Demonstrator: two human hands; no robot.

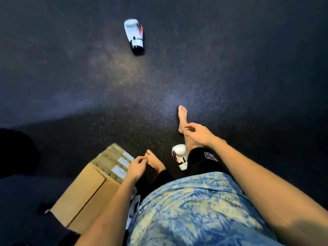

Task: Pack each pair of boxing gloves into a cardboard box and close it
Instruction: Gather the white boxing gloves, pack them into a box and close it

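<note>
- Head view: our left hand [135, 167] was loosely curled and held nothing; the cardboard box [85, 190] stood just beside it, on its left, flaps shut.
- Our right hand [198, 133] was half spread, empty, above the right leg.
- One white glove [180, 156] lay between both hands on the dark floor [248, 68].
- The other white glove [134, 35] lay far ahead of the hands.

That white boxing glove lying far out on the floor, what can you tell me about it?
The far glove is mostly white and padded, with a smooth, leather-like look, red and dark streaks along one side and a black-trimmed cuff with a wrist strap. It lies alone on the dark speckled floor, its rounded fist end pointing away from the person and the cuff opening towards them. Nothing touches it except the floor; both hands are well short of it. It looks slightly blurred.
</note>
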